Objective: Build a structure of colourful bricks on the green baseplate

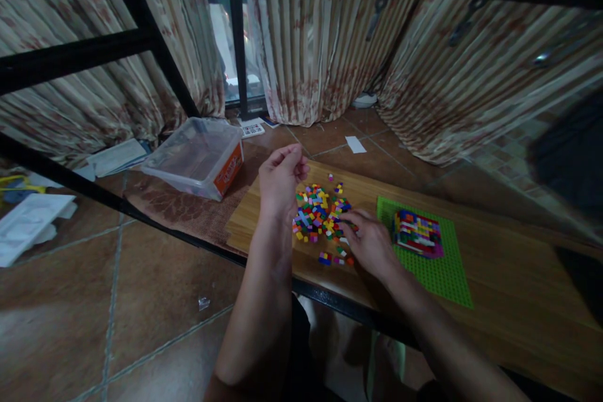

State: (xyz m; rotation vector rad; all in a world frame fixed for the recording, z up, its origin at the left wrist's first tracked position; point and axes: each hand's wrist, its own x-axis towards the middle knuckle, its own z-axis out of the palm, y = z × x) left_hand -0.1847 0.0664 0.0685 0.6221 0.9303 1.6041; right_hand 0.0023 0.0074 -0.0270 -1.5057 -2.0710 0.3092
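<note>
A loose heap of small coloured toy bricks (315, 210) lies on the wooden bench top. My left hand (281, 179) is raised above the heap's left side, its fingers curled together; what they hold, if anything, is too small to make out. At the heap's right edge my right hand (370, 242) reaches down among the bricks with thumb and fingers close together, and its fingertips are partly hidden. Right of it, a green studded baseplate (455, 264) carries a layered block of multicoloured bricks (418, 233). A few joined bricks (325, 258) sit near the bench's front edge.
A clear plastic box (193, 160) with an orange label stands on a brown mat at the left. Black metal bars (75, 50) cross the view above and in front. Papers (117, 157) and a white moulded tray (35, 223) lie on the tiled floor; curtains (306, 50) hang behind.
</note>
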